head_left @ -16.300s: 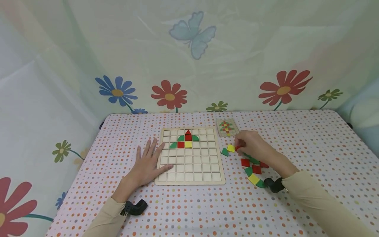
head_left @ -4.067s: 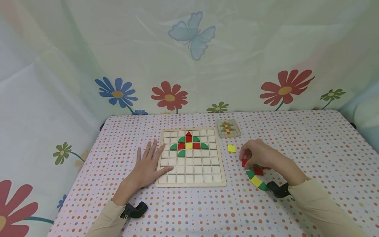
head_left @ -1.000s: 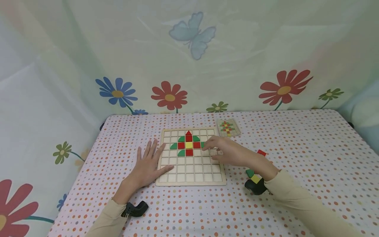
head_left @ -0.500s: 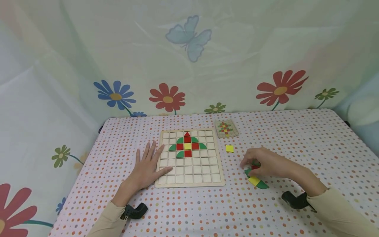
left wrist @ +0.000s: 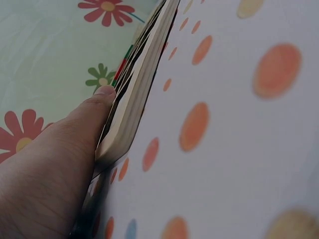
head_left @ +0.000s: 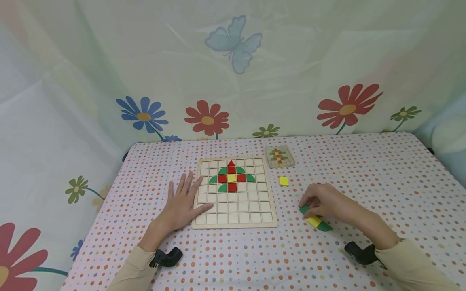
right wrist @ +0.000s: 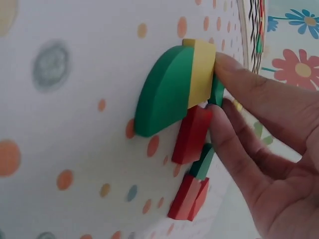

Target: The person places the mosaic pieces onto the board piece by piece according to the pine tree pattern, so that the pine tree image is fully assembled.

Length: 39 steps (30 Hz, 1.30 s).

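Observation:
My left hand (head_left: 178, 208) lies flat with spread fingers over the left edge of a wooden grid board (head_left: 233, 225); its thumb rests on the board in the left wrist view. Red, green and yellow tiles on the board form a tree-like pattern, with a yellow square (head_left: 231, 178) in its middle. My right hand (head_left: 329, 204) is at the loose tiles right of the board. Its thumb and fingertips pinch a small green tile (right wrist: 217, 91). Touching that are a yellow tile (right wrist: 202, 72) and a green rounded tile (right wrist: 167, 92); a red tile (right wrist: 192, 137) lies beside them.
A small pattern card (head_left: 279, 157) lies beyond the board's right corner. A single yellow square (head_left: 284, 181) sits between board and right hand. More red and green tiles (right wrist: 202, 163) are mostly hidden behind the right hand in the head view.
Since the oldest frame, several red and green tiles have joined the board's pattern. In the last second my right hand moved from the board back to the loose tiles. The left hand stayed put.

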{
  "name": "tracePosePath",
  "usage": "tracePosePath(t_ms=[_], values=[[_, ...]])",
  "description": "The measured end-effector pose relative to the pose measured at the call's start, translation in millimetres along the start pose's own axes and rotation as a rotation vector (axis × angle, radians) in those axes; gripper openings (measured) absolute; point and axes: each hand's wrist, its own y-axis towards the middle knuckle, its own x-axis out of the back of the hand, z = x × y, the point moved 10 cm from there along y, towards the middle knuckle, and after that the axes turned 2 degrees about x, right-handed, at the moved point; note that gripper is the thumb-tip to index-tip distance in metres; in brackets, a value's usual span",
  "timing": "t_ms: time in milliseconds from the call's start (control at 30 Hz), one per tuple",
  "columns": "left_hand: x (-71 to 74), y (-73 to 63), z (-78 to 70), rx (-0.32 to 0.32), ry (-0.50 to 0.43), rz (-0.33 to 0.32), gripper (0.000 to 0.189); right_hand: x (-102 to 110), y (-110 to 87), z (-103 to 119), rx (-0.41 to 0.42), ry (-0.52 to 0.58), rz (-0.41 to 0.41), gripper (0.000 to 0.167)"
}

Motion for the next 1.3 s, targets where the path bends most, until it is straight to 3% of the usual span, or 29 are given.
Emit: tracePosePath(t_ms=[200,433,833,933,1067,1300], values=[[0.4,-0.1,0.3,-0.001,-0.004,-0.007,0.097,1.6,2.8,0.7,-0.094,-0.001,-0.013,0.022],[-0.3,-1.5,1.4,0.003,-0.009,0.001,0.097,-1.2,5.4,0.7,-0.123,0.020,-0.013,0.023],[1.0,-0.6,1.1,-0.007,-0.005,-0.012,0.097,-1.8,5.9,-1.1,-0.156,0.178,-0.146,0.024],[1.5,-0.5,2.2,-0.005,-0.002,-0.013,0.097,3.4,13.4,10.8,-0.116,0.165,-0.191,0.023],[1.7,-0.8,2.9,0.003,-0.002,-0.003,0.098,7.1,31.8,35.7,0.001,0.154,-0.230,0.018],[1.2,0.2,0.3,-0.006,-0.011,0.014,0.098,-0.6,75.0,71.3,0.152,0.187,-0.200,0.010]])
